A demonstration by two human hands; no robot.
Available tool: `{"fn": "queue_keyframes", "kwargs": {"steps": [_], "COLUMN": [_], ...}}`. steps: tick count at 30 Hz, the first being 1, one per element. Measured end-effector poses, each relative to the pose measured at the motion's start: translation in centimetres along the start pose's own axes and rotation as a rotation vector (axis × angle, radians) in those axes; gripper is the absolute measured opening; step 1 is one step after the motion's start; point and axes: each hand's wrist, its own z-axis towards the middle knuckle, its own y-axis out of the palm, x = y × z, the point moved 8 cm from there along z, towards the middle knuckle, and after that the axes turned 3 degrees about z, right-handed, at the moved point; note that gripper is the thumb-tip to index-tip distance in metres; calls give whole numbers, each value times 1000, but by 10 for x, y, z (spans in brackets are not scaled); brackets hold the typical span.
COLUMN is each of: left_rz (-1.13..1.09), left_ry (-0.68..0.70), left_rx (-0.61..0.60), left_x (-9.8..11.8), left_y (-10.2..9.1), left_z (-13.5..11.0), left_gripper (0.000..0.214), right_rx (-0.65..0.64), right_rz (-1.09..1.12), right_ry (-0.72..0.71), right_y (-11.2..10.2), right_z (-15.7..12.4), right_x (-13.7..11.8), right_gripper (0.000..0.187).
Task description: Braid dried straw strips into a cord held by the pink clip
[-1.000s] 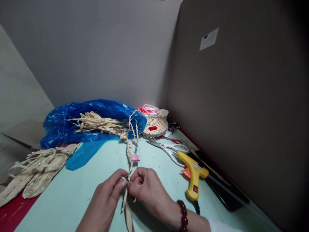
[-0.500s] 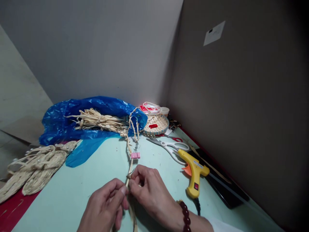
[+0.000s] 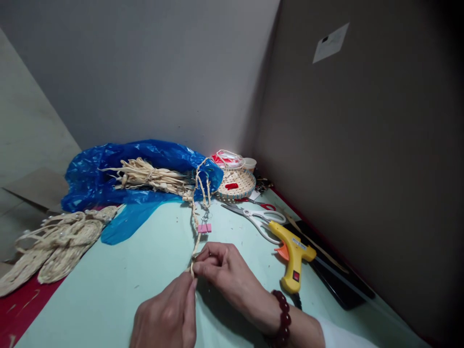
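A thin twisted cord of pale dried plant fibre, like corn husk (image 3: 196, 244), runs toward me from a pink binder clip (image 3: 205, 228) on the table. My right hand (image 3: 230, 278), with a dark red bead bracelet on its wrist, pinches the cord between thumb and forefinger. Just below it, my left hand (image 3: 166, 311) is closed on the same strand, its thumb and forefinger close to my right fingertips. My left palm and the cord's lower end are hidden. Beyond the clip, more cord loops up against a blue plastic bag (image 3: 87, 176).
A bundle of dried husk strips (image 3: 152, 176) lies on the bag. Woven sandals (image 3: 72, 246) are at left. A shallow basket (image 3: 239, 188), white-handled scissors (image 3: 253, 220), a yellow glue gun (image 3: 295, 256) and a flat black object (image 3: 337, 285) stand along the right, by the wall.
My left hand has turned over, back upward, and moved up closer to my right fingers. The loose strands that hung below my hands are out of sight. My right hand keeps its pinch.
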Motion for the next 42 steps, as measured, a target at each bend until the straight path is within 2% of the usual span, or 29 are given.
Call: {"fn": "queue_keyframes", "kwargs": {"steps": [3, 6, 8, 10, 13, 14, 15, 17, 18, 20, 22, 25, 30, 36, 39, 42], "left_rz": [-90, -187, -202, -167, -69, -55, -66, -204, -332, -651, -927, -1092, -1000, -686, -689, -775], "left_ry": [-75, -128, -117, -41, 81, 69, -1, -174, -243, -335, -399, -485, -514, -464, -485, -516], "left_rx": [24, 39, 41, 22, 12, 25, 25, -27, -95, -315, -469, -488, -447, -333, -367, -382], "left_x": [-4, -8, -7, 0, 12, 12, 8, -3, -7, -4, 3, 2, -6, -10, -10, -9], "left_y": [2, 7, 10, 10, -1, -7, -12, -14, -9, 13, 31, 44, 48, 34, 37, 39], "left_z": [1, 0, -2, -3, 0, 4, 8, 17, 21, 23, 21, 18, 14, 13, 13, 13], "left_gripper": [18, 21, 18, 15, 10, 18, 24, 19, 16, 17, 17, 21, 25, 29, 32, 31], "right_rx": [-31, 13, 46, 58, 51, 46, 45, 50, 48, 24, 12, 33, 41, 93, 84, 75], "right_rz": [169, 267, 317, 345, 336, 333, 334, 338, 349, 370, 343, 192, -167, -590, -603, -473], "right_ry": [87, 132, 135, 137, 135, 134, 133, 138, 140, 130, 119, 102, 28, -58, -57, -17], "right_y": [4, 4, 3, 2, 0, -1, -3, -5, -6, -5, -4, -7, -11, -16, -17, -18], "right_z": [-2, -6, -8, -9, -10, -11, -11, -13, -14, -16, -18, -19, -20, -25, -23, -19], "right_x": [3, 7, 9, 11, 11, 9, 8, 7, 7, 6, 7, 7, 2, -14, -14, -9], "right_gripper": [11, 14, 15, 17, 19, 18, 17, 15, 15, 13, 11, 8, 13, 17, 16, 15]}}
